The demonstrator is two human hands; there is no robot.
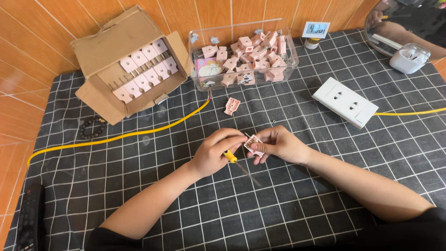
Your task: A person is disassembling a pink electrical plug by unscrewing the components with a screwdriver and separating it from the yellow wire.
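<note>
Cardboard box (121,65) left of plastic bin (241,56)

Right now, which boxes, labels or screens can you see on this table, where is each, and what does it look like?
Cardboard box: back left, brown, flaps open, rows of pink plugs.
Clear plastic bin: back centre, rectangular, heaped with pink parts.
Small digital display: behind the bin, white frame, pale screen.
White earbud case: back right, open.

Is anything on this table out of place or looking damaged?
One pink plug half lies alone on the checked cloth, apart from the clear box of similar pieces. The yellow cable ends near it with bare wires showing. The cardboard box lies tipped, flaps open. Nothing looks spilled.
</note>
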